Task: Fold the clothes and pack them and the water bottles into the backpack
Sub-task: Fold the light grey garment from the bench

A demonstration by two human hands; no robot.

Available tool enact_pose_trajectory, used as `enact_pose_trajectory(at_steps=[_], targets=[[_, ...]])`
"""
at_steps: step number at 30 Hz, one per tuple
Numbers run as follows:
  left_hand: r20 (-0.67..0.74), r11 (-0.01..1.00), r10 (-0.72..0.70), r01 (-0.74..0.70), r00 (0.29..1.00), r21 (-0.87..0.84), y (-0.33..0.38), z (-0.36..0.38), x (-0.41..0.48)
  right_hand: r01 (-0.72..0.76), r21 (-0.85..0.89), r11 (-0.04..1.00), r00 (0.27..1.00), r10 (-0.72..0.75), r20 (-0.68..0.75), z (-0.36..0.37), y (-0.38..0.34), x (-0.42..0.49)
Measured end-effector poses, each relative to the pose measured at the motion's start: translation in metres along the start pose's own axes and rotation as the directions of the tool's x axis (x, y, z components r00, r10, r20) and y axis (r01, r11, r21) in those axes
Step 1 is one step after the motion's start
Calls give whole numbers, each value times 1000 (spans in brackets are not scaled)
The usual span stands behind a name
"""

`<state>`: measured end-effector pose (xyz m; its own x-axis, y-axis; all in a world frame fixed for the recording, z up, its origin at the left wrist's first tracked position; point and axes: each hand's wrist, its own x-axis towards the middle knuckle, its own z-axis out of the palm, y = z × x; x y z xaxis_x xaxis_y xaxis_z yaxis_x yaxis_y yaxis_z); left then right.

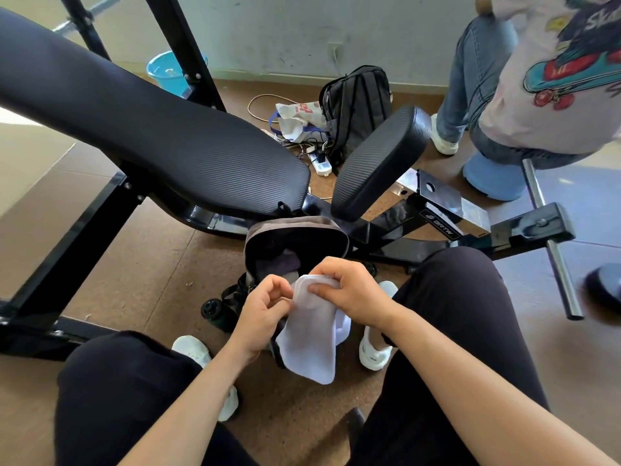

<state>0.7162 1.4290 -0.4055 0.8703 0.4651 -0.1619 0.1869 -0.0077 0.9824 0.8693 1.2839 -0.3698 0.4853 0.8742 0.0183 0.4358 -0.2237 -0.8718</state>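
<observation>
socks (311, 334), white and limp, hang over the open backpack (295, 228).

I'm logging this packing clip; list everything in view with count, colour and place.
socks: apparently two, white, held above the open backpack
open backpack: one, grey-black, floor between the feet
water bottle: one, dark, floor left of that backpack
weight bench: one, black, ahead
second backpack: one, black, by wall
bucket: one, blue, behind bench
plastic bag: one, white, beside second backpack
power strip: one, white, floor
seated person: one, upper right
left hand: pinches socks
right hand: pinches socks
</observation>
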Motion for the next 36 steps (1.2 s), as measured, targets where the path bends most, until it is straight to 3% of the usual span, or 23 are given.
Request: enact_pose_trajectory(at_steps=[9,12,15,19,26,30,33,36], targets=[[117,992,-15,0,993,127,-24,3,5,29,94,995,995,-20,-93,-13,-2,-2],[182,947,-49,-12,982,322,-37,3,6,35,139,990,984,-10,-177,-19,-3,-1],[147,813,-92,-11,985,582,-53,0,4,36,142,989,959,6,-283,-23,-3,0],[60,757,-135,64,989,651,-61,-8,4,10,187,982,925,62,-376,-26,4,3],[-311,852,-68,217,948,477,-48,-42,8,-129,273,953,826,256,-502,-43,30,14],[-486,907,14,194,874,374,-19,-54,21,-209,352,912,773,375,-512,-51,46,14],[-571,927,79,150,817,343,2,-61,33,-268,402,875,780,443,-443,-53,49,10],[-598,928,126,119,792,354,20,-67,43,-233,437,869,774,437,-458,-56,46,4]])
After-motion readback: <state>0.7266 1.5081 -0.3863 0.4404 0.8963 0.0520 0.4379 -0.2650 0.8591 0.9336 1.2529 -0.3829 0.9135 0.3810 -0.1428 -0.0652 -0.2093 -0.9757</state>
